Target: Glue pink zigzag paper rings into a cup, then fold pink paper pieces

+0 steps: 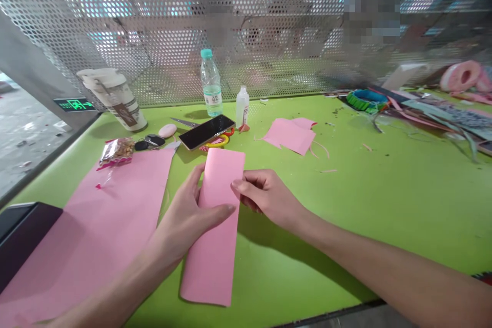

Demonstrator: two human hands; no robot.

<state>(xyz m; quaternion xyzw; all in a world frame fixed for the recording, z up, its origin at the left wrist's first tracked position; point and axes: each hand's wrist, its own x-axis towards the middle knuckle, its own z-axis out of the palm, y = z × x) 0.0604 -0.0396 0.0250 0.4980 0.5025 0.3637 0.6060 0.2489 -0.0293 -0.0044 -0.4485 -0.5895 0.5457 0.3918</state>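
Note:
A long pink paper strip (213,256) lies lengthwise on the green table (384,200), its near end curling up a little. My left hand (184,215) grips the strip's left edge, thumb across the top of the paper. My right hand (265,195) pinches the strip's right edge, fingers curled. A large pink sheet (88,236) lies flat to the left of the strip.
A phone (205,131), scissors (188,123), yellow ring, snack bag (117,151), paper cups (113,97), water bottle (211,84) and small white bottle (242,106) stand at the back. Pink scraps (290,134) lie at centre. Craft clutter fills the far right. A dark box (19,236) sits at left.

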